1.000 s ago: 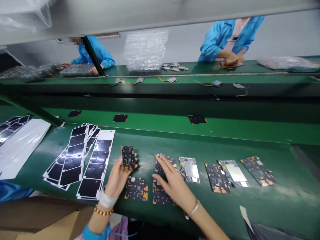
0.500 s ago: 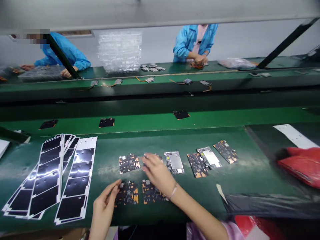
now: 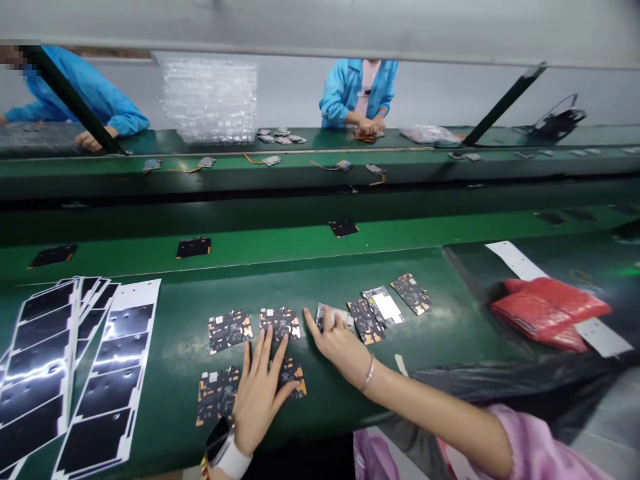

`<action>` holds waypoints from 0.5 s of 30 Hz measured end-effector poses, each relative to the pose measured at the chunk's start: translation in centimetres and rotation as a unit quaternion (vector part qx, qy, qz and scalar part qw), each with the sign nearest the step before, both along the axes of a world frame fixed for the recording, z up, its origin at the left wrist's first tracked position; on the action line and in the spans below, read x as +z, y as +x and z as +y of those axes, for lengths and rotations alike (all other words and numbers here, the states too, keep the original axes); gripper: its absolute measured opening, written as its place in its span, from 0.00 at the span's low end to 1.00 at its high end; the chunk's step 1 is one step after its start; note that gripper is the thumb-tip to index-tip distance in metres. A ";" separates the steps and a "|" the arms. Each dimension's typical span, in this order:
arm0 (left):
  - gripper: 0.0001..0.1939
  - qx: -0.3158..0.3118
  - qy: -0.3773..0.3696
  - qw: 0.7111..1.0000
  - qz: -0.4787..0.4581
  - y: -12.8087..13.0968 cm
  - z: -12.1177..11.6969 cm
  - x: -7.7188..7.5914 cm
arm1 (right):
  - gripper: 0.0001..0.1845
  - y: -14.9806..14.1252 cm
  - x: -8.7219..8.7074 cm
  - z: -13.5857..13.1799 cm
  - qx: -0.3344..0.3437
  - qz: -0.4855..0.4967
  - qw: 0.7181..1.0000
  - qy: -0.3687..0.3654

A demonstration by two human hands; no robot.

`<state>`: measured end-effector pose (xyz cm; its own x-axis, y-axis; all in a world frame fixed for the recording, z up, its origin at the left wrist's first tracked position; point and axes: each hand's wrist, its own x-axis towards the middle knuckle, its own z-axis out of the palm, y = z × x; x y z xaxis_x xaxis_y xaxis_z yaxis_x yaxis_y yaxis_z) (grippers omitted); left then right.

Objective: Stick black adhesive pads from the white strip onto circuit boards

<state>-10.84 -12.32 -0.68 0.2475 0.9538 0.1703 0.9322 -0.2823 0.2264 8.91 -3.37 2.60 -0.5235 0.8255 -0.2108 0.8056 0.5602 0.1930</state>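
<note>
My left hand (image 3: 263, 380) lies palm down with its fingers spread, fingertips at the lower edge of a black-and-orange circuit board (image 3: 280, 321). Its palm partly covers another circuit board (image 3: 296, 380) below. My right hand (image 3: 343, 347) has its fingers apart and slightly bent over a circuit board with a silver shield (image 3: 345, 319), which it mostly hides. Two more dark boards lie at the left, one upper (image 3: 230, 331) and one lower (image 3: 216, 395). Right of my right hand are a dark board (image 3: 367, 321), a silver-shielded board (image 3: 385, 307) and another dark board (image 3: 410, 293).
Sheets of black stickers (image 3: 113, 380) lie fanned at the left. A red plastic bag (image 3: 545, 310) rests at the right on a white strip (image 3: 513, 258). Black boards (image 3: 194, 247) sit on the green belt (image 3: 270, 239) behind. Two people in blue work across the line.
The view has swung right. My left hand has moved right and spread flat over the boards. My right hand has shifted right, from a dark board to the silver-shielded one.
</note>
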 end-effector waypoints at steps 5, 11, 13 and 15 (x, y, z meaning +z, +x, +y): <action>0.35 0.089 0.001 0.994 -0.058 -3.3 -2.3 1.3 | 0.25 1.0 4.4 2.2 -0.025 0.021 0.998 -0.049; 0.33 0.074 0.002 0.994 -0.076 -2.7 -2.7 2.2 | 0.19 0.9 5.3 6.6 0.007 0.113 0.986 -0.120; 0.32 0.016 0.004 0.999 -0.051 -0.7 -2.3 2.3 | 0.25 1.4 4.5 6.8 0.008 0.139 0.983 -0.116; 0.32 -0.026 0.009 0.999 -0.023 1.5 -1.8 2.3 | 0.28 3.1 3.3 6.1 -0.010 0.180 0.979 -0.090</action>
